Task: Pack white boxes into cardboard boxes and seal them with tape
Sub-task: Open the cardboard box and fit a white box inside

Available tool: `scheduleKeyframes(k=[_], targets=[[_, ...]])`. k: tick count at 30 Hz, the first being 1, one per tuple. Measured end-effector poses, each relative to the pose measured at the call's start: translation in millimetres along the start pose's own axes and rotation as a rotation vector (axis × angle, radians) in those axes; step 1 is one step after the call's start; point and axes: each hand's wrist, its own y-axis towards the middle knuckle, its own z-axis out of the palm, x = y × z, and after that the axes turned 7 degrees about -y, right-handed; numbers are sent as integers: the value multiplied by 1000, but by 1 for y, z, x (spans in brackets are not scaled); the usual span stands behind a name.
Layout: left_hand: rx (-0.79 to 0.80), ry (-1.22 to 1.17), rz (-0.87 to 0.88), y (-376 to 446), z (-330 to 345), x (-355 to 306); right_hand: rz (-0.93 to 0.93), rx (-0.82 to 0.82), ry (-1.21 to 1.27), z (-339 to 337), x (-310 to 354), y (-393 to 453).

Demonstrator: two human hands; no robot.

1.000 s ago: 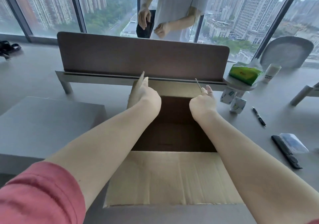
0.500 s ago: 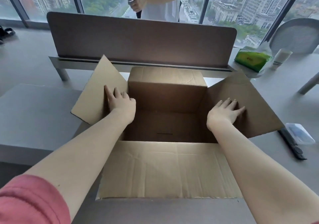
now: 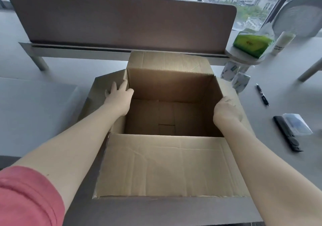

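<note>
Box position: the open brown corrugated cardboard box [image 3: 167,117] is sitting between the two hands, its opening facing up.
Left hand: the left hand [image 3: 118,97] is lying on the left side flap [image 3: 102,93], fingers straight and spread, thumb reaching over the fold at the box rim.
Right hand: the right hand [image 3: 226,110] is curling over the fold of the right side flap [image 3: 231,93]; its fingers are wrapping the edge, fingertips hidden.
Near flap: the wide near flap [image 3: 165,166] is lying flat toward the person, between both forearms.
Far flap: the far flap [image 3: 169,61] is standing beyond both hands, against the brown desk partition panel [image 3: 122,20].
Right of right hand: a black pen [image 3: 262,94], a long black tool [image 3: 287,133] beside a clear plastic case [image 3: 297,123], two small white packets [image 3: 235,74], a green tissue pack [image 3: 251,42] and a white bottle [image 3: 282,42] are lying well apart from the box.
Obstruction: nothing is covering the opening.
Box appearance: the interior is showing only bottom flaps; the near flap is showing creases.
Support: the grey table [image 3: 34,107] is carrying the box.
</note>
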Motion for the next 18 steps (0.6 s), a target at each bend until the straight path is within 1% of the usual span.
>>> scheduleKeyframes(k=[2, 4, 7, 13, 18], targets=[[-46, -98, -72, 3, 1, -3, -10, 0, 18, -1, 0, 2], [-57, -160, -172, 6, 3, -7, -18, -15, 33, -2, -1, 4], [-75, -106, -276, 11, 6, -8, -44, -61, 25, -4, -1, 8], [-75, -108, -291, 13, 4, -7, -30, -85, 141, -5, -1, 11], [-38, -76, -266, 2, 1, -8, -60, -82, 118, 0, -3, 2]])
